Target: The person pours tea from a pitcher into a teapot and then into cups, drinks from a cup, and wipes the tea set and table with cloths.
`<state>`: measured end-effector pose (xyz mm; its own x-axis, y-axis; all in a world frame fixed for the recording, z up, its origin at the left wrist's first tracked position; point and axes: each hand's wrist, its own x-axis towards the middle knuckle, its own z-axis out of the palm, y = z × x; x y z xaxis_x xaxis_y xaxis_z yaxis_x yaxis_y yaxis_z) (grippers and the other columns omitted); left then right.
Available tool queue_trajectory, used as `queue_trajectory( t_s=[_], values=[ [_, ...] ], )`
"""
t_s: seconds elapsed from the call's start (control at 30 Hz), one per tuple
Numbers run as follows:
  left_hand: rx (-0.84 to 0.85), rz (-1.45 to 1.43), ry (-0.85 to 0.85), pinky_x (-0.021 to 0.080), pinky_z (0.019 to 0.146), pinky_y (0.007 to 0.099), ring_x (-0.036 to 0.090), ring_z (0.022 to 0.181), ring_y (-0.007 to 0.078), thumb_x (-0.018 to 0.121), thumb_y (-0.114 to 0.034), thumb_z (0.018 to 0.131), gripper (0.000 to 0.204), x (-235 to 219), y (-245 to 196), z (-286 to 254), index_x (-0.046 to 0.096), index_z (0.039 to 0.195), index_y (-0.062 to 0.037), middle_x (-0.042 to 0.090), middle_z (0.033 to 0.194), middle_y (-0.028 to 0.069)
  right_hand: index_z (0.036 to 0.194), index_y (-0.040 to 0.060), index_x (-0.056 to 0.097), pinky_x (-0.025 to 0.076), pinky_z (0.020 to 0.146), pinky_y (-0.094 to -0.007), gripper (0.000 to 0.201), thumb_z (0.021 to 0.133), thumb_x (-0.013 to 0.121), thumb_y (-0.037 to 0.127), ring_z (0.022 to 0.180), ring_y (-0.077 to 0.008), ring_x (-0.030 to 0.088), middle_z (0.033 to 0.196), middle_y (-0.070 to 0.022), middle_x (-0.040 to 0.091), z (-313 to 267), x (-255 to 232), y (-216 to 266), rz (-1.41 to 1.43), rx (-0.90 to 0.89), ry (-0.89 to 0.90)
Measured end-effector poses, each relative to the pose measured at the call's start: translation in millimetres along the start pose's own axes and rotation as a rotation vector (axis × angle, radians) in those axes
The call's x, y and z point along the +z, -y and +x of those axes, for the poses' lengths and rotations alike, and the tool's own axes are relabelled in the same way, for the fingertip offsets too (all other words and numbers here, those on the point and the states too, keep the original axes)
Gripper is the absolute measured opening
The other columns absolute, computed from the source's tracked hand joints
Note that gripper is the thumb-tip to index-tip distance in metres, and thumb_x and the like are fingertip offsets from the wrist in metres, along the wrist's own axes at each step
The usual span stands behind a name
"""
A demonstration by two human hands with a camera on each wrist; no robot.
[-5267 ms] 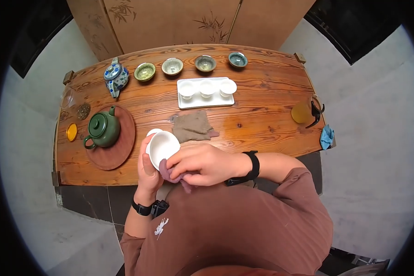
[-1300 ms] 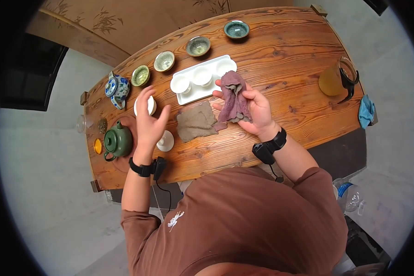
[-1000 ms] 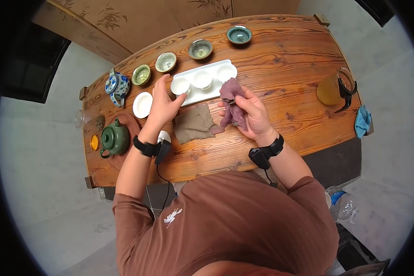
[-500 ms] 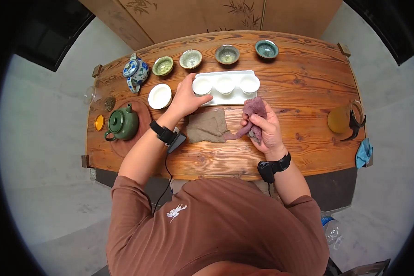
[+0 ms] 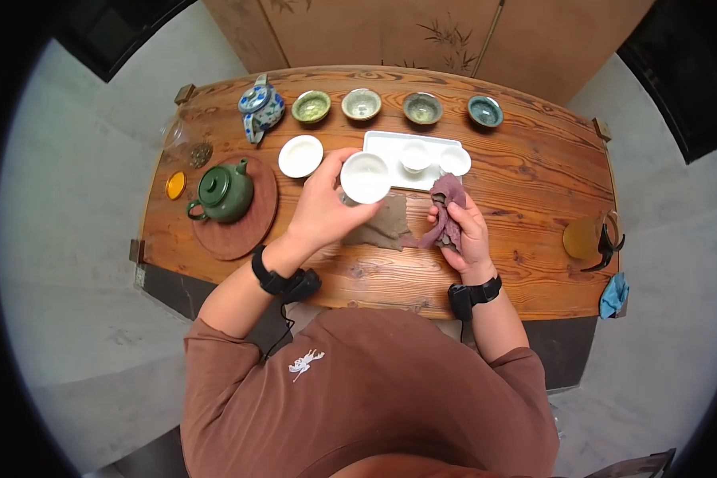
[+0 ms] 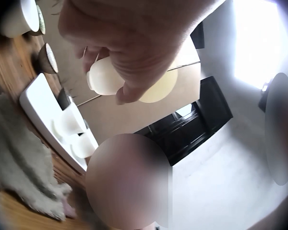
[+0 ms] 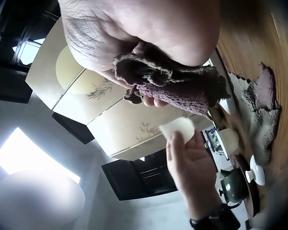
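My left hand (image 5: 320,209) grips a small white teacup (image 5: 366,178) by its sides, raised above the table with its mouth towards the head camera. To its right, my right hand (image 5: 472,235) holds a crumpled purple cloth (image 5: 448,205); the right wrist view shows the cloth's folds (image 7: 182,91) bunched under the palm. Behind both hands lies a white tray (image 5: 384,143) bearing two more white cups (image 5: 414,156). A flat brown cloth (image 5: 386,225) lies partly hidden below the left hand. Left of that hand stands a white bowl (image 5: 301,156).
A green teapot (image 5: 225,193) sits on a round wooden board (image 5: 255,227) at left, near a white knobbed lid (image 7: 257,173). A blue-and-white teapot (image 5: 260,107) and several glazed bowls (image 5: 422,108) line the back. At right stand a glass pitcher (image 5: 583,239) and a blue cloth (image 5: 614,295).
Earlier both hands worked the purple cloth on the white bowl, which now stands on the table. The left hand has since reached the tray and lifted its leftmost cup towards the body.
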<state>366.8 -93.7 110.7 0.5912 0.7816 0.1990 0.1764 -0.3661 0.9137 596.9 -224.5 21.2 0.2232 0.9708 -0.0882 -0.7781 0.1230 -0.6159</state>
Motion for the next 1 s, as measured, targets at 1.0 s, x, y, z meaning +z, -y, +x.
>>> queue_trajectory(
  t_s=[1.0],
  values=[
    [0.339,0.018,0.139,0.054,0.094,0.0386,0.066,0.107,0.0303,0.091,-0.011,0.072,0.071,-36,-40,-104,0.063,0.136,-0.0032,0.067,0.118,0.0123,0.101,0.0115,0.071,0.052,0.072,-0.0287,0.021,0.081,0.069,0.020,0.092,-0.0177,0.064,0.118,-0.0004,0.068,-48,175,42,-1.937,-1.369,1.137]
  ],
)
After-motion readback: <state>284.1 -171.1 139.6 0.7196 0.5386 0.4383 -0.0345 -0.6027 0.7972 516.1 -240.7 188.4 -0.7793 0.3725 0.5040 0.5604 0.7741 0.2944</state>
